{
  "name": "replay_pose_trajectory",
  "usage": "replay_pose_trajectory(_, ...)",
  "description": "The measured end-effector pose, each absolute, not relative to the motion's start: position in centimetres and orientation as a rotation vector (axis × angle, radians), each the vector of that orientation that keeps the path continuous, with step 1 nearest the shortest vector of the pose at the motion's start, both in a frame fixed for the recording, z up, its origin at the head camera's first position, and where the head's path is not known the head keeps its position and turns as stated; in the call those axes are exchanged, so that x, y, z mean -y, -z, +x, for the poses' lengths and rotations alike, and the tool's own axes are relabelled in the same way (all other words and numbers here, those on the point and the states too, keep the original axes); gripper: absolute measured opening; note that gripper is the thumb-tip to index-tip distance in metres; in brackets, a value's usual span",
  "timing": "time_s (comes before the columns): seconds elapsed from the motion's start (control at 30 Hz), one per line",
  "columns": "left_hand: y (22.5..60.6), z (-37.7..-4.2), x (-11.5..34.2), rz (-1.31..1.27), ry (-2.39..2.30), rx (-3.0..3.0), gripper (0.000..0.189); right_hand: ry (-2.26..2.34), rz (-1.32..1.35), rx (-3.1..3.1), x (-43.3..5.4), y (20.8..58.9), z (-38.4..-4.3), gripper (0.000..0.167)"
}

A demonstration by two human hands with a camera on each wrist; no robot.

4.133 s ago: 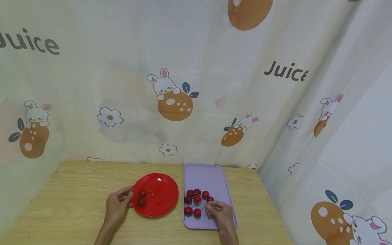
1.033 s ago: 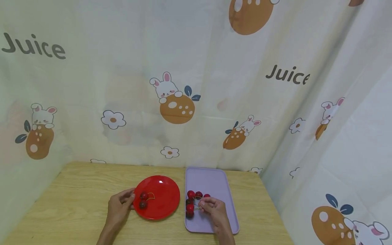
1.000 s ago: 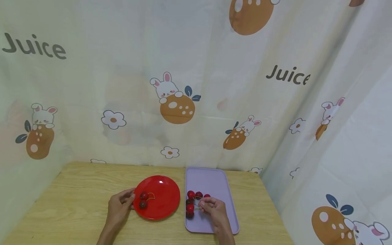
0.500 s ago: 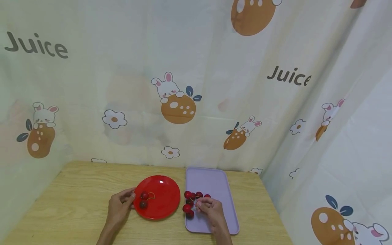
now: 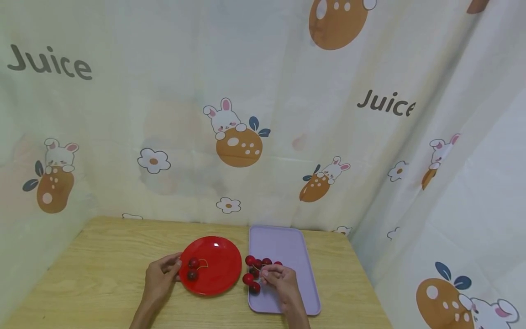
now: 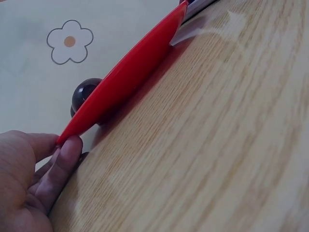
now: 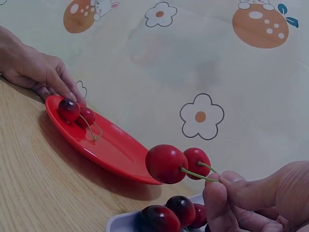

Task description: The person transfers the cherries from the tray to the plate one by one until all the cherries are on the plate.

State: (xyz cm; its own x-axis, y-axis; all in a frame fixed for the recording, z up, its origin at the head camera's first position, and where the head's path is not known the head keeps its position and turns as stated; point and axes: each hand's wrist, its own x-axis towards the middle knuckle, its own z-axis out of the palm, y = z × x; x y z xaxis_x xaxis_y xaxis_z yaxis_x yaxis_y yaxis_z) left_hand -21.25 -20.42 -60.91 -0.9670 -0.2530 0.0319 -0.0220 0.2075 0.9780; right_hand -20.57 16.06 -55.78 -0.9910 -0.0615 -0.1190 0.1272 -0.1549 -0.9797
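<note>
My left hand (image 5: 160,276) pinches the left rim of a round red plate (image 5: 219,269) between thumb and fingers. Two dark red cherries (image 7: 69,110) with joined stems lie on the plate's left side. With thumb and fingertips, my right hand (image 5: 283,283) pinches the green stems of a pair of cherries (image 7: 166,164). In the right wrist view this pair hangs above the lilac tray (image 5: 277,240), its fruit pointing toward the plate. Several more cherries (image 7: 179,210) sit in the tray below, partly hidden behind my right hand.
Plate and tray stand side by side on a light wooden table (image 5: 115,256), a narrow gap between them. A pale curtain (image 5: 181,114) printed with rabbits, flowers and fruit hangs behind the table and along both sides.
My right hand took hold of a cherry pair by the stems, lifted it and drew it left to the tray's left edge. My left hand keeps its grip on the plate.
</note>
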Motion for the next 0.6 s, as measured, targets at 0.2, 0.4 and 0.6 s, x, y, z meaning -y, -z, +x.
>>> replay_pose_trajectory(0.2, 61.0, -21.3, 20.4, 0.275, 1.863, 2.293, 0.034, 2.31, 0.067, -1.933, -15.7, 56.0, -20.5, 0.018)
replay_pose_trajectory(0.4, 61.2, -21.3, 20.4, 0.263, 1.877, 2.287, 0.034, 2.281, 0.073, -1.963, -15.1, 56.0, -20.6, 0.023)
replay_pose_trajectory(0.6, 61.1, -21.3, 20.5, 0.258, 1.866, 2.275, 0.034, 2.267, 0.061, -1.957, -14.4, 55.7, -20.6, 0.024)
